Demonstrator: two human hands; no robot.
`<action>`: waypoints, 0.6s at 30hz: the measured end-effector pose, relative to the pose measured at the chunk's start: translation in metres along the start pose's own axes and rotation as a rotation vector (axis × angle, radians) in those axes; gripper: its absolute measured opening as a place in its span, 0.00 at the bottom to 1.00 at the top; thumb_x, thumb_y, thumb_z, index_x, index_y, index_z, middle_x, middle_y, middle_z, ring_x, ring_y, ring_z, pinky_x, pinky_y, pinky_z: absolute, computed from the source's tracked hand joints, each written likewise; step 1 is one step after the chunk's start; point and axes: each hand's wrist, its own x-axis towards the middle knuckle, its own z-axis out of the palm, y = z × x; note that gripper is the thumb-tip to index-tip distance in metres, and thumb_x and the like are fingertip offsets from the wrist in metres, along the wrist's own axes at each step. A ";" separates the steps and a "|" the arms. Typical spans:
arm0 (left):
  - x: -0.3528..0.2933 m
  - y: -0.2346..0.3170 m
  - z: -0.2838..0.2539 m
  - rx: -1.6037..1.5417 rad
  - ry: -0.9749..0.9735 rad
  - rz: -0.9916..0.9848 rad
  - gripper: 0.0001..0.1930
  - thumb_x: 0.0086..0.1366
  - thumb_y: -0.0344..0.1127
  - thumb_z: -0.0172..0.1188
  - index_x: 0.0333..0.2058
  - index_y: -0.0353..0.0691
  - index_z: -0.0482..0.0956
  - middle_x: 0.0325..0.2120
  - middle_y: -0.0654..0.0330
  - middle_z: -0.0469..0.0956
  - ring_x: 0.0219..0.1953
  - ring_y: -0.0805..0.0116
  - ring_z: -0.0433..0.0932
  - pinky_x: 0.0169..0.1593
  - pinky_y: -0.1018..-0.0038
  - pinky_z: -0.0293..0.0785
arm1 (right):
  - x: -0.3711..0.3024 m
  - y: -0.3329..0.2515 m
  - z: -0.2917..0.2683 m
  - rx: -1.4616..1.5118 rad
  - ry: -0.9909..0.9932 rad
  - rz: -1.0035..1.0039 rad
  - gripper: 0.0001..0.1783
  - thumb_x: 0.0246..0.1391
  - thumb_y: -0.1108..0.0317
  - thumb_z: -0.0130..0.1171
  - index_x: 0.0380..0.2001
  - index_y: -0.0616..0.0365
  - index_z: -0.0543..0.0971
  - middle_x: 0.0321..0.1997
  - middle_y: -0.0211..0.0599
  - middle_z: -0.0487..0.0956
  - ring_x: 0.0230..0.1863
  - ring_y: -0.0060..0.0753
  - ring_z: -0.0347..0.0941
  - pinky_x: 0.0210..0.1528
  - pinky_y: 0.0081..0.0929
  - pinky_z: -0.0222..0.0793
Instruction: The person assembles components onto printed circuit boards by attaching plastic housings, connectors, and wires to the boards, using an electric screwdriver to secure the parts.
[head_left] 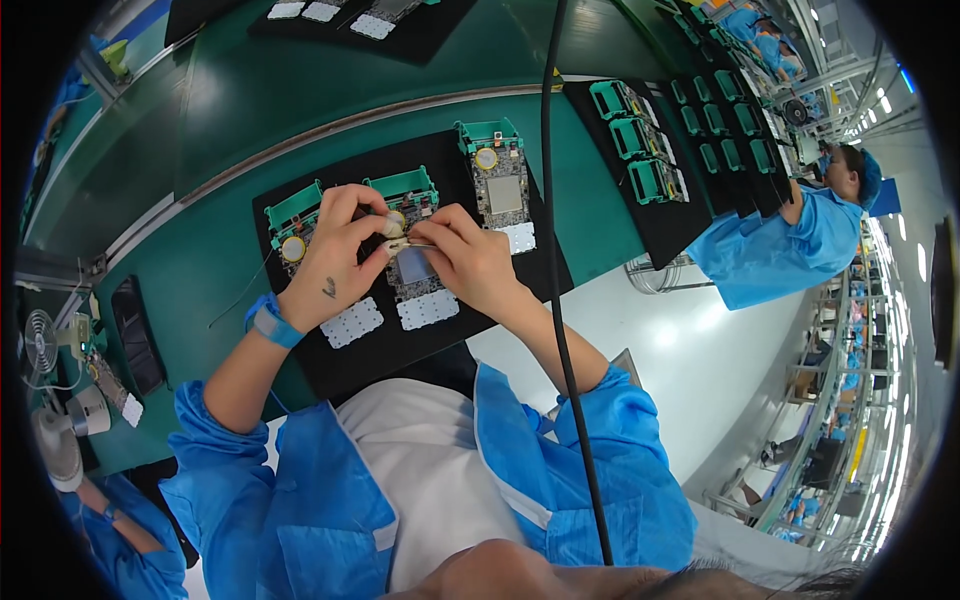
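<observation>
My left hand [348, 245], with a blue wrist strap [272, 325], is closed in a pinch over the middle circuit board [408, 290]. My right hand [478, 262] is closed too, its fingertips meeting the left ones at a small pale piece whose kind I cannot make out. Just above the fingertips is a round yellow-rimmed disc [396, 218] on that board. A green plastic bracket [405, 183] stands at the board's far end, and a white perforated section [428, 310] at its near end. Similar boards lie at left, partly hidden by my left hand, and at right [503, 195].
The boards rest on a black mat [350, 370] on a green bench. A black cable [552, 230] hangs down through the view. Trays with more green-bracketed boards [640, 150] stand right. A small fan [42, 345] and dark phone-like slab [137, 335] are left. Co-workers [790, 245] sit nearby.
</observation>
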 end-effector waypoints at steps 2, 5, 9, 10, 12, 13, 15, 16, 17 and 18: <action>-0.001 0.000 0.000 -0.026 0.022 -0.004 0.12 0.45 0.19 0.62 0.32 0.30 0.74 0.41 0.56 0.67 0.47 0.55 0.64 0.49 0.67 0.68 | -0.003 0.000 0.004 0.039 -0.011 0.047 0.13 0.44 0.77 0.63 0.36 0.58 0.77 0.35 0.32 0.72 0.25 0.32 0.74 0.23 0.26 0.70; 0.001 0.000 0.002 -0.018 0.029 0.008 0.13 0.44 0.21 0.63 0.31 0.30 0.74 0.40 0.56 0.66 0.46 0.56 0.64 0.48 0.68 0.68 | -0.005 -0.001 0.005 0.129 0.006 0.151 0.10 0.50 0.75 0.60 0.37 0.61 0.75 0.35 0.36 0.72 0.25 0.36 0.72 0.24 0.27 0.68; 0.006 0.003 -0.001 0.025 -0.012 -0.016 0.12 0.42 0.22 0.63 0.29 0.30 0.73 0.39 0.56 0.66 0.46 0.56 0.64 0.46 0.68 0.68 | -0.004 0.001 -0.003 0.264 0.040 0.376 0.09 0.58 0.74 0.54 0.41 0.65 0.72 0.36 0.40 0.70 0.29 0.34 0.70 0.31 0.25 0.65; 0.007 0.004 -0.003 0.053 -0.036 -0.020 0.12 0.41 0.22 0.63 0.28 0.30 0.73 0.39 0.56 0.66 0.46 0.56 0.64 0.46 0.69 0.68 | -0.006 -0.002 -0.005 0.264 0.039 0.377 0.09 0.58 0.74 0.54 0.41 0.65 0.72 0.36 0.40 0.70 0.29 0.34 0.70 0.31 0.25 0.65; 0.010 0.005 -0.004 0.046 -0.049 -0.030 0.12 0.41 0.22 0.63 0.28 0.29 0.73 0.39 0.55 0.66 0.45 0.56 0.64 0.45 0.69 0.68 | -0.009 -0.006 -0.008 0.317 0.085 0.506 0.14 0.58 0.73 0.54 0.48 0.61 0.70 0.35 0.44 0.70 0.30 0.43 0.72 0.32 0.29 0.68; 0.011 0.006 -0.005 0.042 -0.061 -0.043 0.12 0.41 0.23 0.63 0.27 0.29 0.73 0.39 0.55 0.65 0.45 0.56 0.64 0.44 0.69 0.68 | -0.010 -0.009 -0.011 0.317 0.085 0.506 0.14 0.58 0.73 0.54 0.48 0.61 0.70 0.35 0.44 0.70 0.30 0.43 0.72 0.32 0.29 0.68; 0.013 0.008 -0.006 0.042 -0.079 -0.053 0.12 0.40 0.23 0.64 0.27 0.29 0.73 0.38 0.55 0.65 0.45 0.56 0.64 0.43 0.69 0.68 | -0.013 -0.012 -0.016 0.173 0.028 0.428 0.19 0.58 0.73 0.54 0.53 0.57 0.68 0.37 0.43 0.71 0.30 0.43 0.74 0.33 0.31 0.69; 0.014 0.009 -0.007 0.042 -0.095 -0.063 0.12 0.40 0.23 0.64 0.26 0.29 0.73 0.38 0.55 0.65 0.44 0.56 0.64 0.43 0.69 0.68 | -0.016 -0.012 -0.016 0.174 0.028 0.429 0.19 0.58 0.73 0.54 0.53 0.57 0.68 0.37 0.43 0.71 0.30 0.43 0.74 0.33 0.31 0.69; 0.015 0.010 -0.007 0.043 -0.096 -0.064 0.12 0.40 0.23 0.64 0.26 0.29 0.73 0.38 0.55 0.65 0.44 0.56 0.64 0.43 0.69 0.68 | -0.020 -0.012 -0.015 0.207 0.003 0.432 0.19 0.58 0.74 0.54 0.53 0.56 0.70 0.37 0.42 0.71 0.30 0.43 0.74 0.32 0.31 0.69; 0.016 0.011 -0.007 0.056 -0.107 -0.073 0.12 0.40 0.24 0.64 0.26 0.28 0.73 0.38 0.55 0.65 0.44 0.56 0.64 0.42 0.69 0.68 | -0.023 -0.012 -0.015 0.240 -0.022 0.436 0.19 0.57 0.74 0.54 0.53 0.55 0.71 0.38 0.42 0.71 0.30 0.42 0.75 0.32 0.31 0.70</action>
